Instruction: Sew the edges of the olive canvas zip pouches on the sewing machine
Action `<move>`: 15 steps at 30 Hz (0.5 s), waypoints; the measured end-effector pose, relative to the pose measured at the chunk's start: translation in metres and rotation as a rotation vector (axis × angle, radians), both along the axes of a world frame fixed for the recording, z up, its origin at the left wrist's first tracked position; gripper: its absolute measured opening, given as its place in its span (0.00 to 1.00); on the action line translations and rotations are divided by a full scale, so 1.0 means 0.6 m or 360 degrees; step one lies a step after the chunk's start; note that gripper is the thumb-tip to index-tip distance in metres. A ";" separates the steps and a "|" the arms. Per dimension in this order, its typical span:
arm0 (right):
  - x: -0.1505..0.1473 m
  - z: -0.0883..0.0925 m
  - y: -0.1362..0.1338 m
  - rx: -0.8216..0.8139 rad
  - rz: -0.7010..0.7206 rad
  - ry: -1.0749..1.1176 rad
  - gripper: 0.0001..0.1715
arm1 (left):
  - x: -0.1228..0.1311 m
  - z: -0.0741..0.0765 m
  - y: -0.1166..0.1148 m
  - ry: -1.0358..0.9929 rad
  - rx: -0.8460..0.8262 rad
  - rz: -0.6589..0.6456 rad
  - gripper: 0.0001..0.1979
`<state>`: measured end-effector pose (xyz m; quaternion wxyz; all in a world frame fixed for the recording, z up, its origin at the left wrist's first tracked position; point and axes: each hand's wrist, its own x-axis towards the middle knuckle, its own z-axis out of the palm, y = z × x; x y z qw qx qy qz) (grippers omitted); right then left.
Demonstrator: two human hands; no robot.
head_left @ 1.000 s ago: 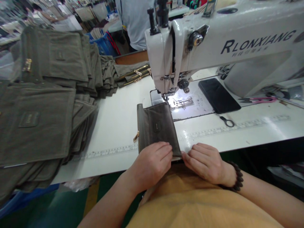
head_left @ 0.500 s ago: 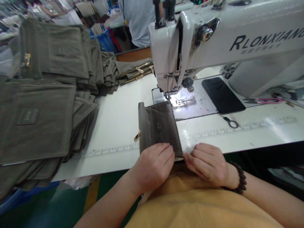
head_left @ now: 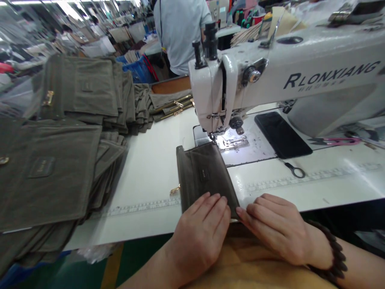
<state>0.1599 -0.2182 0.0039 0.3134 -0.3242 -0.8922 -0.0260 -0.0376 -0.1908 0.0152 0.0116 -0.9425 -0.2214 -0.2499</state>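
Observation:
A dark olive fabric zip pouch (head_left: 207, 166) lies on the white sewing table, its far edge under the needle area of the sewing machine (head_left: 212, 134). A small label patch sits on its face, and a gold zipper pull (head_left: 175, 190) sticks out at its left side. My left hand (head_left: 204, 228) rests on the near part of the pouch, fingers stretched out over the fabric, thumb hidden. At the near right corner, my right hand (head_left: 273, 224) pinches the pouch edge between thumb and curled fingers.
Stacked olive pouches (head_left: 60, 180) fill the table's left side; more zipped pieces (head_left: 174, 105) lie behind. A black phone (head_left: 282, 134), a ring strap (head_left: 296, 170) and pink-handled snips (head_left: 339, 141) are at right. A ruler tape (head_left: 144, 205) runs along the front. A person (head_left: 180, 36) sits beyond.
My left hand's fingers have uncurled from a closed shape and now lie straighter on the pouch. My right hand keeps its pinch at the corner. The camera view has tilted up.

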 end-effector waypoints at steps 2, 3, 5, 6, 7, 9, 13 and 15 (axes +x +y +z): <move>0.001 0.001 -0.001 -0.0052 -0.0003 0.0009 0.06 | -0.001 -0.004 0.000 0.0011 0.0022 -0.0009 0.15; 0.001 0.002 -0.001 -0.0083 0.0002 0.0005 0.06 | -0.003 -0.006 0.001 0.0020 0.0027 -0.0034 0.15; 0.000 0.001 0.000 -0.0166 0.0020 -0.0032 0.07 | -0.005 -0.010 0.004 0.0069 0.0022 -0.0099 0.15; -0.001 0.000 0.001 -0.0217 0.0023 -0.0059 0.08 | -0.005 -0.012 0.007 0.0102 0.0017 -0.0125 0.15; -0.002 -0.002 0.003 -0.0265 0.0020 -0.0086 0.09 | -0.005 -0.013 0.010 0.0133 0.0014 -0.0151 0.16; -0.003 -0.008 0.007 -0.0347 0.0003 -0.0138 0.11 | -0.004 -0.018 0.018 0.0185 0.0022 -0.0183 0.16; -0.006 -0.017 0.021 -0.0412 -0.0045 -0.0235 0.13 | -0.002 -0.024 0.036 0.0227 0.0044 -0.0179 0.17; -0.007 -0.016 0.031 -0.0425 -0.0045 -0.0308 0.12 | -0.002 -0.026 0.047 0.0216 0.0038 -0.0180 0.17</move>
